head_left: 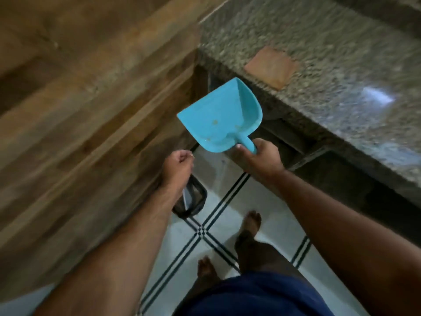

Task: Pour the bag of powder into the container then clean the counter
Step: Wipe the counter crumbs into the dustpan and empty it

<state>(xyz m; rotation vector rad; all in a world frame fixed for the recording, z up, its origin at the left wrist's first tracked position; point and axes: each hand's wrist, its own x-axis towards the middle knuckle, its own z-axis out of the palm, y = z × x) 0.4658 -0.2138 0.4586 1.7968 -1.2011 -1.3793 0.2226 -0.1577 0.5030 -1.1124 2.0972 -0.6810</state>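
My right hand [262, 158] grips the handle of a blue plastic dustpan [221, 115], held in the air beside the edge of the speckled granite counter [330, 53]. A few small crumbs lie in the pan. An orange-brown flat piece [271, 67] lies on the counter near its edge. My left hand [180, 165] is curled into a fist above a small dark bin [193, 201] on the floor; I cannot make out anything held in it. No bag of powder or container is in view.
A wooden cabinet wall [79, 110] fills the left side. Below me is a white tiled floor [268, 206] with dark striped lines, and my bare feet stand on it. Dark open space lies under the counter.
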